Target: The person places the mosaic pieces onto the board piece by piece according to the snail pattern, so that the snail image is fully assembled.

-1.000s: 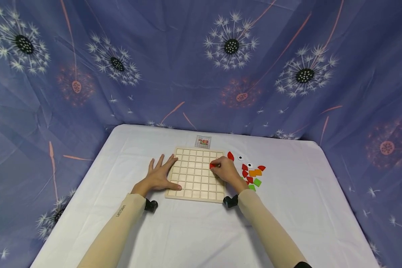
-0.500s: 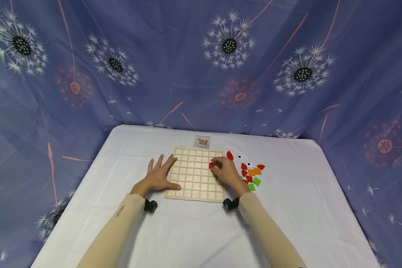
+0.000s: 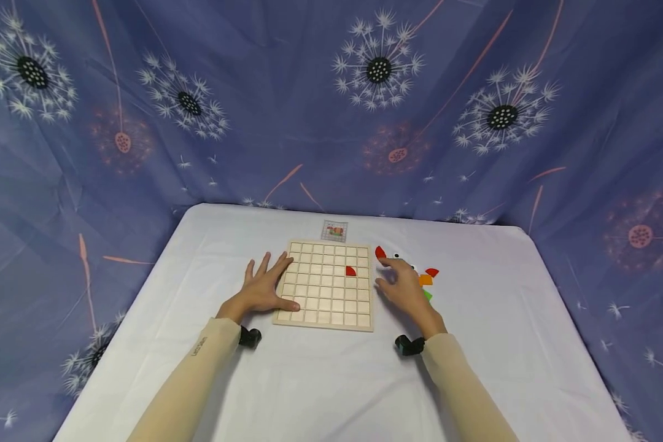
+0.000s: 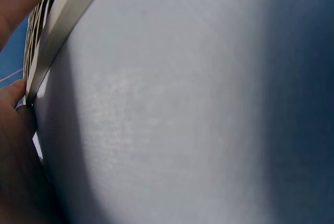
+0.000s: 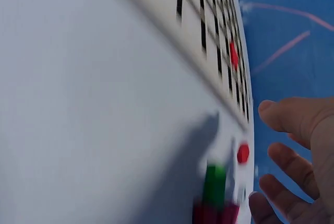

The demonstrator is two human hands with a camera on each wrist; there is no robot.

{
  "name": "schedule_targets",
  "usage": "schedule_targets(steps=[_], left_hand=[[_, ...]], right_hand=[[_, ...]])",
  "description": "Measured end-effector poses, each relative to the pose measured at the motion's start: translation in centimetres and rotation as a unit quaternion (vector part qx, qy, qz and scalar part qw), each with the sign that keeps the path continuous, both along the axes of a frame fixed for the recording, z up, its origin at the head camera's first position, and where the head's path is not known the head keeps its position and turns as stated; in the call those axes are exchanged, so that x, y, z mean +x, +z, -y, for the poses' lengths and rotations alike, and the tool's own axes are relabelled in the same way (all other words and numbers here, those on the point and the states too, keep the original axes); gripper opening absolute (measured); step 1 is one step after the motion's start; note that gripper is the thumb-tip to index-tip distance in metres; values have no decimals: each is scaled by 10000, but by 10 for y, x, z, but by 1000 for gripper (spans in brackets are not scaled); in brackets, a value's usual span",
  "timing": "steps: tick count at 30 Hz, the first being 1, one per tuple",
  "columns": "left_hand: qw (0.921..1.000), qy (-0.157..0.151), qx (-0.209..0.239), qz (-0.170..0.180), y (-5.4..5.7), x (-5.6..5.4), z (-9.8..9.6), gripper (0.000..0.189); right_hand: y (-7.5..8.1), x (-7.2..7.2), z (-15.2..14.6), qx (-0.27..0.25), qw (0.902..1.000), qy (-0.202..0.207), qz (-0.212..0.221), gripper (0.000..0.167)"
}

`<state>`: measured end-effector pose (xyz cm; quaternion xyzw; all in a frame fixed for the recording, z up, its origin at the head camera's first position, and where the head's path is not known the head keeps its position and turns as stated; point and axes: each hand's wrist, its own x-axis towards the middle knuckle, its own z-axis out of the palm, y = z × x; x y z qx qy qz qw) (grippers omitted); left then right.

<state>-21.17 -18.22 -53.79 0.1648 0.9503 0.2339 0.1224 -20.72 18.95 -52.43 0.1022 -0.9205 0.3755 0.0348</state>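
Note:
A wooden grid board lies on the white table, with one red quarter-circle piece in a cell toward its right side. My left hand spreads over the board's left edge, thumb and fingertips resting on it. To the right of the board hovers my right hand, fingers apart and holding nothing, over the loose pieces, most of which it hides in the head view. Beyond its fingers a red leaf-shaped piece shows. In the right wrist view a green piece and red pieces lie below that hand.
Behind the board lies a small picture card with a coloured figure on a grid. Another red piece, an orange piece and part of a green piece peek out right of my right hand. A patterned blue curtain hangs behind the table.
My right hand has let go of the red quarter-circle piece, leaving it in a board cell, and has moved right over the loose pieces. My left hand has stayed in place.

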Motion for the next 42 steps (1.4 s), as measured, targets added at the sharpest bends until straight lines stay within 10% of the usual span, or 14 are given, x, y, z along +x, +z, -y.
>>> schedule_targets(steps=[16,42], left_hand=[[10000,20,44,5,-1,1,1,128],[10000,46,63,-33,3,3,0,126]], right_hand=[[2,-1,-107,677,9957,-486,403,47],[-2,0,-129,843,9926,-158,857,46]])
